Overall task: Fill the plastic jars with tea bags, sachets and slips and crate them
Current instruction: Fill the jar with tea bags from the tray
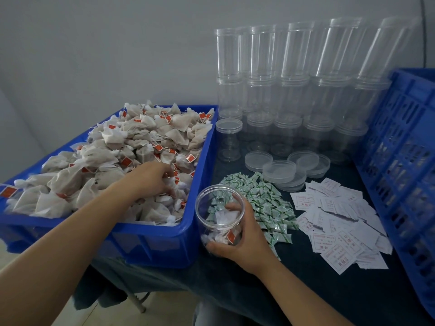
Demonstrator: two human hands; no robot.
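Jar sits tilted at the table edge beside the blue tray, our right hand curled round its slick, light, thin wall, best held low, while our left hand pinches among soft tea bags.

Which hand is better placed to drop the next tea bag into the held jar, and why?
Left. The left hand is already down among the tea bags in the blue bin, beside the jar. The right hand is occupied gripping that jar.
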